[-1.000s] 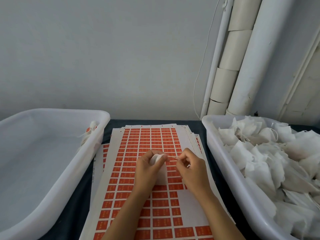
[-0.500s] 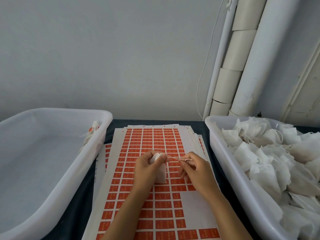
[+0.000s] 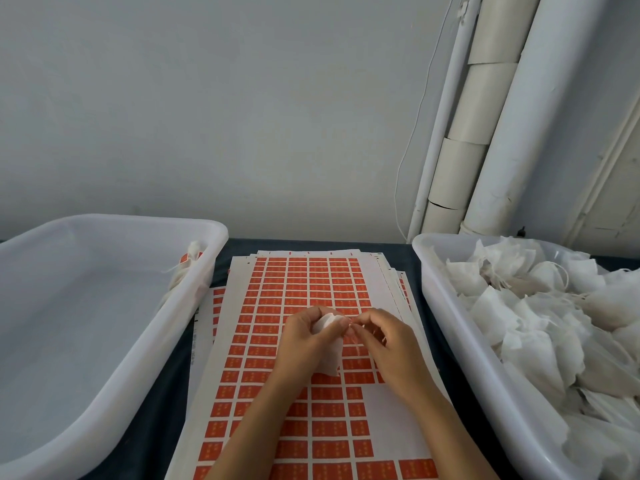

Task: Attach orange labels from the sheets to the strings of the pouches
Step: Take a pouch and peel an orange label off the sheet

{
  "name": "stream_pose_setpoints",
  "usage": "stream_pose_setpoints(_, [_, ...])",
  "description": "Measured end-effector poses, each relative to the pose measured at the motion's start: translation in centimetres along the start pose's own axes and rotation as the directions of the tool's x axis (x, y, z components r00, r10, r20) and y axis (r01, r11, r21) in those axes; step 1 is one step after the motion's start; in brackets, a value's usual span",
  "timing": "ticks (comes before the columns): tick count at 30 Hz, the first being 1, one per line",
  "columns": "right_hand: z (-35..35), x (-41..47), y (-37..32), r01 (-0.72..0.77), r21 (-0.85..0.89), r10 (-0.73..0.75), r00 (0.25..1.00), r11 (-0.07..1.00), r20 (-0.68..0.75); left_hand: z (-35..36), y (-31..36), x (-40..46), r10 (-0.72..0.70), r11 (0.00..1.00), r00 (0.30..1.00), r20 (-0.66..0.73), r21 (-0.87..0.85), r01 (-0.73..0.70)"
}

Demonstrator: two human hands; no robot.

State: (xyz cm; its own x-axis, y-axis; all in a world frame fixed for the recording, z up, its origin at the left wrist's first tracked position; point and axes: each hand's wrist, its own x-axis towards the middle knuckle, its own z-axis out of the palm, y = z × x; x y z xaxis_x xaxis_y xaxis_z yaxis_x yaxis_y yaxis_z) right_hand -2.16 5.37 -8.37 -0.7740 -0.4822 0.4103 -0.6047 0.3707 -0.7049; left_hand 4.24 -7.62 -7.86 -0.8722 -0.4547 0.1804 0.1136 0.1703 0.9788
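Between your two hands, right where the fingertips are meeting, the work is happening. Your left hand (image 3: pixel 304 337) is gripping a white pouch (image 3: pixel 329 355) by its gathered top, with the body hanging below your fingers over the label sheet (image 3: pixel 311 292). Your right hand (image 3: pixel 384 341) is curling its thumb and forefinger in a pinch against the pouch's neck — likely on the string, though it is too thin and blurred to make out here.

You are handling something light and limp: thin soft fabric that will probably crumple under pressure, so holding it at the bunched neck looks like the firm spot. The string will likely slip and twist; keeping it pinched close to the neck should keep it taut for a label.

Just beneath your hands, the orange labels (image 3: pixel 325 445) are lying in rows, with a bare peeled patch under your right wrist. Further out to your right, a white bin (image 3: pixel 446 306) is holding a heap of pouches (image 3: pixel 540 327); out to your left, another bin (image 3: pixel 138 358) is holding at least one labelled pouch (image 3: pixel 188 263) at its far corner.
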Motion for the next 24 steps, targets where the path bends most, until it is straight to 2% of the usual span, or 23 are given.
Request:
stream_pose_setpoints(2, [-0.01,0.19,-0.22,0.052,-0.037,-0.053,0.999,0.998,-0.013,0.06,0.14,-0.07,0.019,1.0,0.999,0.03,0.004,-0.019])
stream_pose_setpoints(4, [-0.14,0.21,-0.61,0.089,0.018,-0.089,0.996,0.996,0.016,0.05,0.23,-0.09,0.036,0.999,0.998,0.06,0.013,-0.037])
stream_pose_setpoints(7, [-0.17,-0.12,-0.78,0.062,0.092,-0.069,0.995,0.994,0.072,0.05,0.22,-0.11,0.05,0.998,0.995,0.081,0.032,-0.053])
stream_pose_setpoints(15, [-0.48,-0.34,-0.84,0.083,-0.037,-0.082,0.996,0.996,0.029,0.28,0.06,-0.16,0.076,0.986,0.996,0.05,0.144,-0.082])
stream_pose_setpoints(19, [-0.18,-0.19,-0.58,0.036,-0.098,-0.038,0.999,0.995,-0.022,0.49,-0.16,0.01,0.101,0.97,0.994,0.046,0.219,-0.109])
stream_pose_setpoints(24, [-0.14,-0.03,-0.58,0.013,-0.09,-0.022,0.995,0.996,-0.093,0.5,-0.09,0.05,0.082,0.98,0.996,0.015,0.179,-0.084])
